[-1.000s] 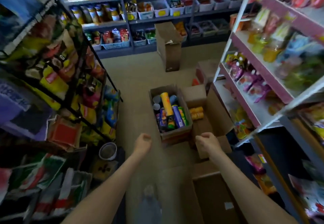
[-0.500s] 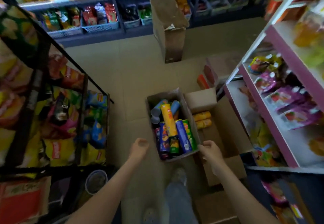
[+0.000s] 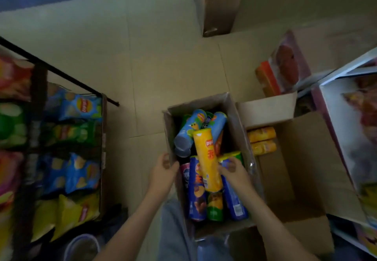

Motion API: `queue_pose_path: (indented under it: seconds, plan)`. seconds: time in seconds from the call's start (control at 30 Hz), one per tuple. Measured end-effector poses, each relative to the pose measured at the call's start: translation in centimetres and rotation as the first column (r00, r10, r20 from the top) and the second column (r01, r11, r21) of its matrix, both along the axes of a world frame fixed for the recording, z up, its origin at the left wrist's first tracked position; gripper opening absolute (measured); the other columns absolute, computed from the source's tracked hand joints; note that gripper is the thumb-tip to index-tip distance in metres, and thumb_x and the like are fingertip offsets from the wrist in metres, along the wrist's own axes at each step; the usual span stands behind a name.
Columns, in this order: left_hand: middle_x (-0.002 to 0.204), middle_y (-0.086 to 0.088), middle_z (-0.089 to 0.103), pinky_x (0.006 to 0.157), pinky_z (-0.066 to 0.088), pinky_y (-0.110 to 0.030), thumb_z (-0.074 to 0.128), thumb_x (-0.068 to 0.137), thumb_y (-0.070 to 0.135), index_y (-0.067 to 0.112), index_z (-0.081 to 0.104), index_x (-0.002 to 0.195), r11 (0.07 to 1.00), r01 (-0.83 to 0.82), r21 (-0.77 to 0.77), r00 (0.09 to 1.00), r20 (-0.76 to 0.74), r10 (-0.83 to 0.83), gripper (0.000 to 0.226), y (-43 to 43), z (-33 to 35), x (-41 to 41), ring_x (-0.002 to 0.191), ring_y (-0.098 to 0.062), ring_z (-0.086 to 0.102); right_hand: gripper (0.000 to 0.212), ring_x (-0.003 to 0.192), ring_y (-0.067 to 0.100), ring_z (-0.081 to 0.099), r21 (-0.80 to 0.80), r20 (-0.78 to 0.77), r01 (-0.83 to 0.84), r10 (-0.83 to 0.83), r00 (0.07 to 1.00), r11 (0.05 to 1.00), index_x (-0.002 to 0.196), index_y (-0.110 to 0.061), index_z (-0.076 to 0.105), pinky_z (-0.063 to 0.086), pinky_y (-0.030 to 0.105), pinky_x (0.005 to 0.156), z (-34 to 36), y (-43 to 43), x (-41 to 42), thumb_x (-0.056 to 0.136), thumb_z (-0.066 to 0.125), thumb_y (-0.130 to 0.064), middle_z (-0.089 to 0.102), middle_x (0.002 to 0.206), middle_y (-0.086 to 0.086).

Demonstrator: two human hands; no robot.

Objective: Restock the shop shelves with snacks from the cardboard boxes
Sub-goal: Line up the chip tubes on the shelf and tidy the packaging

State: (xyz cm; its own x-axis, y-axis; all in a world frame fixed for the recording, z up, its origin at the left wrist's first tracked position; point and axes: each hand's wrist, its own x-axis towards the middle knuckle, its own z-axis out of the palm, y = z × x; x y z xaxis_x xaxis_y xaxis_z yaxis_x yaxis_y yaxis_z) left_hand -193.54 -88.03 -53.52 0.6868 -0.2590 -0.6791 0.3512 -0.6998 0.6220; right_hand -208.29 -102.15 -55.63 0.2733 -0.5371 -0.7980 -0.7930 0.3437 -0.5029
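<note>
Cardboard box [image 3: 234, 118], open-topped, sits on the tiled floor [image 3: 173, 67] right at the person's feet, packed with crisp tubes. Yellow tube [image 3: 207, 158] lies on top of the pile, long axis running near-to-far along the box. Its far end is tipped a little left and lies over the pale blue tubes [image 3: 189, 130]. Its near end lies over the dark blue tubes [image 3: 195, 191] and a green tube [image 3: 214, 205], which lie roughly the same way. Which end carries the lid, can't tell. Left hand [image 3: 163, 171] is at the box's left wall, fingers curled over the rim, gripping it. Right hand [image 3: 234, 172] is inside the box, fingertips against the yellow tube's right flank near its middle; whether they close round it is not clear. Second box [image 3: 306, 158] sits just beside the first on the right, with two orange tubes [image 3: 262, 140] lying crosswise at its far end. Wire rack [image 3: 36, 89] of crisp bags [image 3: 81, 107] stands to the left, white shelf [image 3: 334, 89] to the right, and a tall box [image 3: 218, 5] stands upright further off. Versus half a second ago: left hand was open and clear of the box, now on the wall. Right hand was at the near right corner, now over the tubes. Yellow tube keeps the same lie. View has dropped closer, back shelves mostly gone from sight.
</note>
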Motion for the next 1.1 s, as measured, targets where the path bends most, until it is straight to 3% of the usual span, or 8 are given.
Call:
queue_pose_path:
  seconds: [0.1,0.2,0.37,0.57,0.7,0.87,0.97,1.1]
  plan:
    - [0.11,0.004,0.053,0.085,0.042,-0.021,0.068,0.085,0.018,0.027,0.055,0.12,0.992,0.122,-0.02,0.983,0.141,-0.118,0.038,-2.9,-4.0,2.1,0.1,-0.012,0.052,0.076,0.114,0.013,0.049,-0.002,0.067,-0.015,0.015,0.998,1.0,0.143,-0.014,0.036,0.04,0.028,0.091,-3.9,0.5,2.8,0.08,0.078,-0.021,0.05,0.126,-0.002]
    - [0.118,0.002,0.041,0.075,0.03,-0.003,0.064,0.089,0.016,0.022,0.054,0.13,0.965,0.256,0.051,0.945,0.199,-0.261,0.043,-4.6,-6.0,2.8,0.101,-0.006,0.042,0.099,0.107,0.019,0.06,-0.073,0.026,-0.04,0.042,0.999,0.997,0.145,-0.027,0.03,0.051,0.041,0.088,-6.5,1.5,4.2,0.06,0.076,-0.048,0.059,0.123,-0.006]
    - [0.124,-0.002,0.03,0.07,0.034,0.005,0.065,0.089,0.009,0.013,0.056,0.128,0.949,0.312,0.051,0.928,0.196,-0.316,0.041,-5.3,-7.0,2.0,0.101,-0.01,0.045,0.089,0.091,0.023,0.062,-0.219,-0.095,-0.147,0.129,0.987,0.965,0.141,-0.023,0.038,0.054,0.044,0.073,-8.4,2.1,5.0,0.062,0.071,-0.049,0.063,0.104,0.0]
    - [0.131,-0.005,0.029,0.072,0.031,0.008,0.065,0.087,0.005,0.011,0.058,0.125,0.943,0.329,0.04,0.918,0.221,-0.33,0.04,-5.0,-6.7,0.8,0.11,-0.016,0.047,0.077,0.113,0.03,0.049,-0.283,-0.153,0.042,-0.088,0.984,0.958,0.127,-0.007,0.048,0.046,0.046,0.091,-7.3,1.3,5.1,0.064,0.082,-0.036,0.053,0.119,0.012]
    - [0.125,-0.004,0.035,0.085,0.038,-0.01,0.064,0.088,0.009,0.018,0.054,0.131,0.928,0.37,0.05,0.917,0.138,-0.374,0.045,-4.5,-7.4,0.3,0.108,-0.013,0.05,0.081,0.119,0.032,0.046,-0.269,-0.175,0.195,-0.247,0.953,0.943,0.128,-0.004,0.044,0.043,0.049,0.097,-7.3,1.0,4.8,0.067,0.083,-0.039,0.05,0.125,0.014]
    - [0.117,-0.003,0.049,0.087,0.047,-0.026,0.057,0.093,0.009,0.025,0.05,0.134,0.907,0.421,0.014,0.907,-0.02,-0.42,0.045,-4.4,-8.0,0.1,0.095,-0.013,0.056,0.084,0.123,0.03,0.041,-0.261,-0.179,0.072,-0.122,0.976,0.963,0.133,-0.008,0.042,0.039,0.042,0.099,-7.6,1.3,5.6,0.068,0.082,-0.043,0.047,0.129,0.012]
    - [0.115,-0.003,0.053,0.084,0.048,-0.023,0.057,0.092,0.011,0.026,0.052,0.133,0.904,0.427,-0.02,0.904,0.006,-0.427,0.044,-4.9,-7.7,-0.3,0.087,-0.007,0.055,0.084,0.126,0.028,0.035,-0.243,-0.182,-0.014,-0.031,0.983,0.97,0.14,-0.011,0.036,0.033,0.038,0.098,-7.4,1.3,5.9,0.074,0.078,-0.043,0.044,0.134,0.011]
    - [0.108,0.0,0.052,0.084,0.051,-0.031,0.059,0.091,0.017,0.024,0.055,0.13,0.894,0.437,-0.095,0.898,0.095,-0.429,0.04,-8.0,-5.8,-1.0,0.088,-0.007,0.057,0.084,0.134,0.028,0.03,-0.285,-0.134,0.021,-0.061,0.989,0.958,0.148,-0.014,0.03,0.029,0.04,0.106,-5.6,-0.3,4.4,0.082,0.071,-0.044,0.038,0.145,0.011]
